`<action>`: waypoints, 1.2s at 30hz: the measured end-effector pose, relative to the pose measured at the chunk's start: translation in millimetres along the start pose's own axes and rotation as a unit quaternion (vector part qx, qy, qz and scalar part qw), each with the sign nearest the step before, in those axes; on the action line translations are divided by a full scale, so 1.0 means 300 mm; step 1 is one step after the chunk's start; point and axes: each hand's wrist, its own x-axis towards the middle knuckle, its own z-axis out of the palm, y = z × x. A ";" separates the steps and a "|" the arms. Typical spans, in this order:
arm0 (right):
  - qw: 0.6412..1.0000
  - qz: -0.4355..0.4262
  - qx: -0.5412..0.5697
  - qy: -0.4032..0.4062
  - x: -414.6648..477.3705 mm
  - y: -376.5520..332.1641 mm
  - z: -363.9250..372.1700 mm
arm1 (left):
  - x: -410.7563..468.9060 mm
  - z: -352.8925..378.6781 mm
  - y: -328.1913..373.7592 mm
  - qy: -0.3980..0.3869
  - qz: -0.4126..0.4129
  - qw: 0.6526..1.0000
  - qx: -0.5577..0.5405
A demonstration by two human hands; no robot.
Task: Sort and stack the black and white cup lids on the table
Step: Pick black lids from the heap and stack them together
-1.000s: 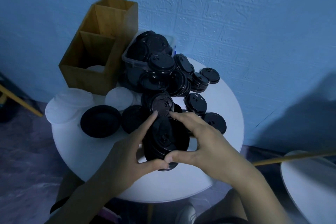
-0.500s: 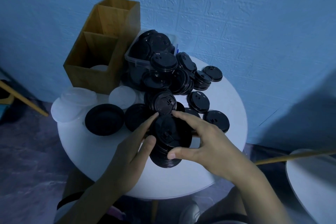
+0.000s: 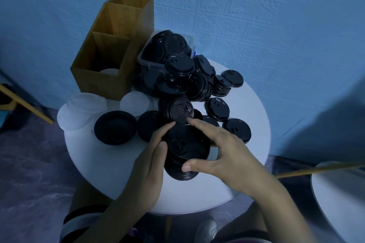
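Stack [image 3: 185,150] of black lids: glossy round discs with raised rims, the top one showing a small moulded sip-tab. It sits tilted over the near middle of the round white tabletop [image 3: 110,173]; whether it rests there cannot be told. Left hand [image 3: 150,163]: grip closed on the stack's left edge, forefinger along the rim, thumb against the side. Right hand [image 3: 223,152]: grip spans the stack, forefinger on the far rim, thumb on the near rim. Behind, loose black lids [image 3: 189,85] lie heaped against a clear tub [image 3: 152,65]. Translucent white lids [image 3: 83,108] lie at left, beside a wooden box [image 3: 110,51].
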 end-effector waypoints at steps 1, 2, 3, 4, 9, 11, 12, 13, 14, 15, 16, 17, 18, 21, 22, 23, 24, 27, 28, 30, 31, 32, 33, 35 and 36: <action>1.000 0.001 -0.011 -0.002 0.000 -0.003 -0.003 | 0.002 -0.004 -0.006 -0.008 0.002 1.000 0.015; 1.000 0.001 -0.018 -0.004 0.001 -0.004 -0.004 | 0.001 -0.008 -0.010 -0.014 -0.008 1.000 0.020; 1.000 0.001 -0.018 -0.005 0.003 -0.004 -0.004 | 0.004 -0.013 -0.007 -0.018 -0.012 1.000 0.019; 1.000 0.002 -0.012 -0.005 0.004 -0.001 -0.002 | 0.004 -0.014 -0.012 -0.020 -0.012 1.000 0.021; 0.999 -0.003 0.039 -0.007 0.000 0.022 0.015 | 0.003 -0.033 -0.002 -0.053 0.004 0.998 0.042; 0.998 -0.017 0.054 -0.020 -0.006 0.029 0.013 | 0.008 -0.044 -0.006 -0.078 0.004 0.995 0.069; 0.997 -0.021 0.063 -0.033 -0.010 0.033 0.009 | 0.010 -0.050 -0.009 -0.083 0.006 0.993 0.079; 0.996 -0.024 0.070 -0.050 -0.015 0.036 0.002 | 0.011 -0.055 -0.011 -0.085 0.005 0.993 0.087; 0.995 -0.027 0.076 -0.065 -0.019 0.040 -0.006 | 0.013 -0.060 -0.014 -0.085 0.003 0.992 0.092; 0.993 -0.030 0.083 -0.076 -0.022 0.045 -0.013 | 0.015 -0.065 -0.018 -0.085 0.001 0.992 0.093; 0.992 -0.033 0.093 -0.080 -0.023 0.050 -0.017 | 0.015 -0.069 -0.019 -0.085 0.000 0.992 0.093; 0.991 -0.032 0.105 -0.076 -0.024 0.054 -0.019 | 0.016 -0.074 -0.019 -0.086 0.002 0.992 0.094; 0.991 -0.027 0.116 -0.066 -0.024 0.057 -0.016 | 0.017 -0.077 -0.020 -0.089 0.004 0.991 0.097; 0.989 -0.008 0.144 -0.038 -0.022 0.063 -0.003 | 0.019 -0.080 -0.019 -0.095 0.004 0.991 0.099; 0.988 -0.007 0.146 -0.038 -0.021 0.062 -0.007 | 0.018 -0.079 -0.019 -0.095 0.001 0.991 0.095; 0.988 -0.008 0.147 -0.046 -0.018 0.060 -0.015 | 0.017 -0.080 -0.020 -0.097 -0.002 0.991 0.091; 0.987 -0.011 0.149 -0.056 -0.011 0.060 -0.030 | 0.018 -0.081 -0.020 -0.101 -0.002 0.991 0.090; 0.984 -0.003 0.172 -0.054 0.047 0.060 -0.074 | 0.022 -0.081 -0.021 -0.101 -0.002 0.991 0.090; 0.983 0.004 0.178 -0.032 0.079 0.059 -0.084 | 0.022 -0.080 -0.021 -0.098 0.000 0.991 0.091; 0.991 0.001 0.133 0.030 0.152 0.049 -0.093 | 0.019 -0.076 -0.023 -0.093 0.004 0.991 0.096; 0.995 -0.005 0.083 0.062 0.191 0.037 -0.094 | 0.018 -0.074 -0.024 -0.089 0.005 0.991 0.097; 0.996 -0.009 0.032 0.086 0.229 0.024 -0.094 | 0.016 -0.072 -0.025 -0.085 0.005 0.992 0.096; 0.994 -0.015 -0.019 0.103 0.264 0.006 -0.093 | 0.016 -0.072 -0.026 -0.080 0.003 0.992 0.095; 0.985 -0.036 -0.114 0.127 0.331 -0.029 -0.082 | 0.018 -0.076 -0.030 -0.070 0.003 0.993 0.098; 0.979 -0.043 -0.147 0.131 0.361 -0.040 -0.072 | 0.020 -0.078 -0.032 -0.067 0.004 0.993 0.101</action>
